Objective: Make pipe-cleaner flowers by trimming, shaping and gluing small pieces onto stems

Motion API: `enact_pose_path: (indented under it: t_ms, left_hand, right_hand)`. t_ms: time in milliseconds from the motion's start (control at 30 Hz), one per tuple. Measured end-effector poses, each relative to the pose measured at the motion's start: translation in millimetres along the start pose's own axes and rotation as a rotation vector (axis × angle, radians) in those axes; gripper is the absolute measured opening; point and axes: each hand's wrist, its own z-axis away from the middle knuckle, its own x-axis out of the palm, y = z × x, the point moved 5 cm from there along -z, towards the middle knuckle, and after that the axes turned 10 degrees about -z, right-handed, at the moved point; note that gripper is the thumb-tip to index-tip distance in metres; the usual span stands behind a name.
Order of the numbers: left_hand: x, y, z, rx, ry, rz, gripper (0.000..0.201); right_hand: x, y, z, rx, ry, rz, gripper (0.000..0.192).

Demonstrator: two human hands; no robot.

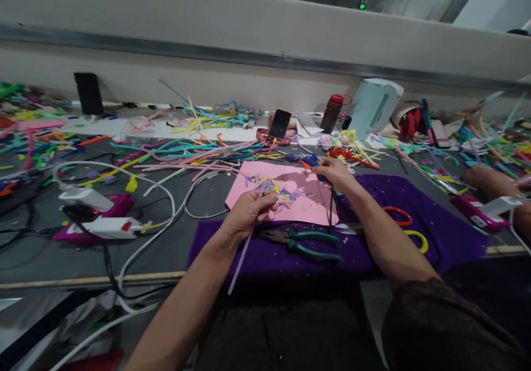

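Note:
My left hand is pinched around a pale purple pipe cleaner, whose tail hangs down past my wrist. My right hand grips a blue and orange hot glue gun at the far right corner of a pink sheet. From the gun a black cord drops across the sheet. Short pieces of coloured pipe cleaner lie scattered on the pink sheet beside my left fingers. Below it, green-handled pliers rest on a purple cloth. Scissors with red and yellow handles lie partly under my right forearm.
Long pipe cleaners spread behind the sheet. A phone, a bottle and a pale blue kettle stand at the back. Power strips with white cables sit at left. Another person's arm reaches in at right.

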Motion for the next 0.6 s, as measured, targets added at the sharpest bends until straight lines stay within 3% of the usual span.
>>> enact_pose_path:
  t_ms: [133, 300, 500, 600]
  left_hand:
    - [-1.5, -1.3, 0.2, -0.001, 0.016, -0.024, 0.026]
    - [-2.8, -2.3, 0.5, -0.017, 0.040, -0.042, 0.026]
    - [-1.1, 2.4, 2.6, 0.004, 0.050, -0.055, 0.026]
    - [-0.7, 4.2, 2.9, 0.015, 0.057, -0.065, 0.027]
  right_hand:
    - [-5.5, -16.4, 8.7, -0.101, 0.012, -0.221, 0.023]
    - [-5.6, -24.7, 17.1, -0.069, -0.045, -0.378, 0.021]
    - [-10.0, -45.9, 32.5, -0.268, 0.031, -0.494, 0.015]
    - [-10.3, -52.1, 43.2, -0.288, -0.008, -0.590, 0.018]
